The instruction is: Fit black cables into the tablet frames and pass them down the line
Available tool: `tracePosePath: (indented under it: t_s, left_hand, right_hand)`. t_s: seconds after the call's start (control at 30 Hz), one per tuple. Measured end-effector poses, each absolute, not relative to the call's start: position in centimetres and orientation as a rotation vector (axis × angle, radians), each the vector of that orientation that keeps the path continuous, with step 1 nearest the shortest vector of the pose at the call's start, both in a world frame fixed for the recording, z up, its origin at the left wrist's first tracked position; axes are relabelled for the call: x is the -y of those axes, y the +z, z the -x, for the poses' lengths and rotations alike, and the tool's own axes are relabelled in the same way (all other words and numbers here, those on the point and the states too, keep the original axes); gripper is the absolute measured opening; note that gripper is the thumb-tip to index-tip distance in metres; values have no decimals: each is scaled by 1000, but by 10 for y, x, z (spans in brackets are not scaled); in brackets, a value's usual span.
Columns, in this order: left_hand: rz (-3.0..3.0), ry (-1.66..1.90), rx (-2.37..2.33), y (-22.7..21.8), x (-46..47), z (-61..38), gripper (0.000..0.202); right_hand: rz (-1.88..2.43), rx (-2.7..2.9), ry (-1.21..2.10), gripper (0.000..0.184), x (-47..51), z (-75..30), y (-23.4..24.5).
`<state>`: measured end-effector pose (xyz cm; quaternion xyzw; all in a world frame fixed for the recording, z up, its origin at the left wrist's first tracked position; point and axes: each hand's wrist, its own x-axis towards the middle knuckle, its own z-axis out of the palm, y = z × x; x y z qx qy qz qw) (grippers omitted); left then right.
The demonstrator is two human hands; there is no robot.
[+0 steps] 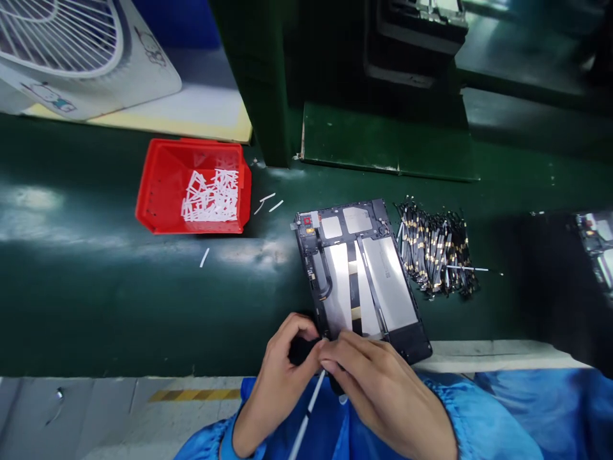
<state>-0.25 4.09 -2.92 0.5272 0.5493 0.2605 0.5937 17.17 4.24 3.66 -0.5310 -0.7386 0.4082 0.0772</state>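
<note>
An opened tablet (342, 268) lies on the green bench, its silver battery cells and inner parts bare. At its lower left corner my two hands meet. My left hand (287, 370) is closed, thumb and index finger coming together at the end of a thin white-and-black cable (311, 406). Against it, my right hand (383, 383) pinches the same cable near the tablet's edge. The cable's free part hangs down toward my lap. Fingers hide its upper end and the corner beneath.
A bundle of thin black cables with gold bands (433, 249) lies right of the tablet. To the left stands a red bin (163, 185) with white strips (211, 198); a few strips lie loose nearby. Behind are a fan (57, 38) and a green post (261, 83).
</note>
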Motion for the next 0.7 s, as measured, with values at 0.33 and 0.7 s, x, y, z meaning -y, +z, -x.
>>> tracePosePath:
  t_s: [0.33, 0.7]
  left_hand:
    - [-1006, 406, -1158, -30, -4, 25, 15]
    - [-1180, 816, -1023, -13, -31, 8, 14]
  right_hand:
    - [1604, 2017, 1084, 8, -35, -172, 22]
    - [1198, 1696, 1207, 15, -41, -182, 37]
